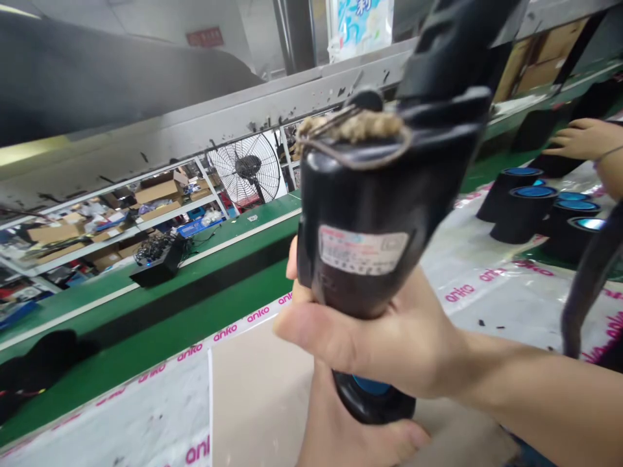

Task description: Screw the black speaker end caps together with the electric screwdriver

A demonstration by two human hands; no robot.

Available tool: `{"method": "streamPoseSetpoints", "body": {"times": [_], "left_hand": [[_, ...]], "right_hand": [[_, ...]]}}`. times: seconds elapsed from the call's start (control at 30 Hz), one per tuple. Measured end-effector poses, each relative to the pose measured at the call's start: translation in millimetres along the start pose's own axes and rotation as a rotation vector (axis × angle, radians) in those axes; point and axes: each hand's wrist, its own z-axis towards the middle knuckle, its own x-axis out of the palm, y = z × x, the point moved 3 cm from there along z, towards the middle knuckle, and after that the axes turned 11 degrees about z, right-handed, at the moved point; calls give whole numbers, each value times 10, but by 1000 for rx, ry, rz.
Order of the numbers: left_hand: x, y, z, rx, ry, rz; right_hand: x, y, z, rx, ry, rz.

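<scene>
**A:** What do you see closest to you?

**B:** I see my right hand [384, 344] wrapped tight around a big black tool [374, 214]. It fills the middle of my view. The tool has a white label [363, 250] on its side and some frayed brown stuff with wire [355, 130] on top. Its black upper part reaches up to the top edge of the view.

**A:** And your other hand?

**B:** My left hand [350, 428] is just under it, low in the view. It touches a small black round part with a blue ring [372, 395], right below the tool. I cannot tell if its fingers are closed on it. My two hands are right next to each other.

**A:** What is under them?

**B:** A tan board [257, 402] on clear plastic sheets with pink words [487, 292]. A dark hose [588, 272] hangs at the right.

**A:** A bit farther?

**B:** Black tubes with blue tops [530, 201] stand together on the right. Another person's hand [584, 139] is near them. A green belt [160, 311] runs across on the left.

**A:** And far away?

**B:** A black box with tangled wires [158, 259] sits on the belt. Behind it is a round fan [248, 168] and shelves with brown boxes [150, 194].
</scene>
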Motion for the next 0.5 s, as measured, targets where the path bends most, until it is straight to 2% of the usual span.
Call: {"method": "streamPoseSetpoints", "body": {"times": [0.07,0.13,0.23,0.33,0.4,0.5], "left_hand": [[-1,104,3,12,-62,21],[47,189,110,27,-172,43],[296,174,451,42,-283,67],[691,-15,757,101,-254,47],[905,-126,843,100,-222,57],[1026,-178,856,41,-175,113]], "right_hand": [[16,-23,33,22,7,23],[32,-26,49,66,-16,64],[59,-58,26,237,-5,34],[40,-91,-13,321,-37,-47],[23,-94,-29,336,-69,-100],[35,-48,-50,408,-43,-99]]}}
